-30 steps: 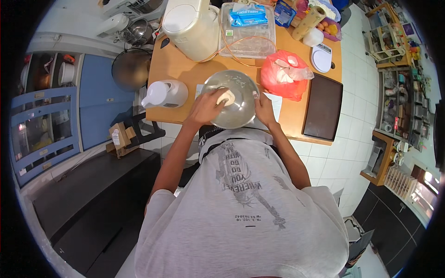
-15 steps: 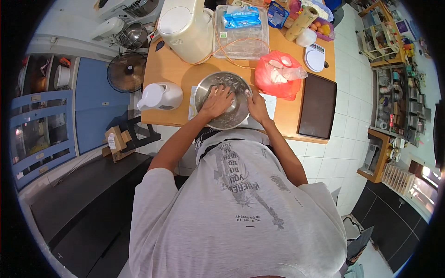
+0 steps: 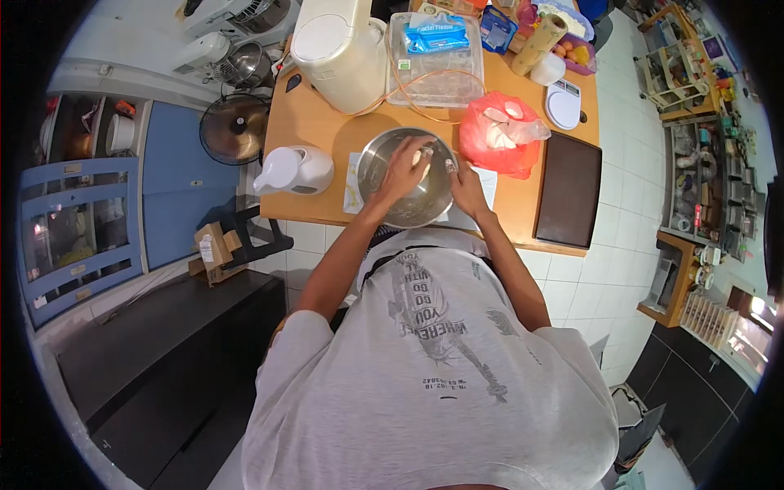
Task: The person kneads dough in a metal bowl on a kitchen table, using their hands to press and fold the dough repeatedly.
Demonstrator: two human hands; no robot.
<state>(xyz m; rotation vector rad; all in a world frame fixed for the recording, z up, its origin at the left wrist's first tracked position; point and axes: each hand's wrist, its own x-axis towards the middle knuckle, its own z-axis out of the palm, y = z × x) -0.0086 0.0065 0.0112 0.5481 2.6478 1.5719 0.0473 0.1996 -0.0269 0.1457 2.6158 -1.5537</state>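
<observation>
A steel mixing bowl [image 3: 425, 211] stands near the front edge of the wooden table, with thin smears on its inner wall. Inside it, my left hand [image 3: 399, 173] curls around a pale lump of dough [image 3: 421, 169], which is partly covered by the fingers. At the right side of the bowl, my right hand [image 3: 468, 192] grips the rim, thumb toward the inside. A printed sheet [image 3: 353, 186] shows partly from beneath the bowl.
A white jug [image 3: 298, 170] stands left of the bowl, and a red plastic bag [image 3: 502, 147] to its right. Further right lie a dark baking tray [image 3: 568, 189] and a white kitchen scale [image 3: 563, 106]. Behind are a cream appliance [image 3: 336, 61], a clear box [image 3: 437, 77] and an orange cord.
My left hand has gone from spread fingers pressed down in the bowl to fingers curled around the dough, toward the far right of the bowl. My right hand stays at the rim.
</observation>
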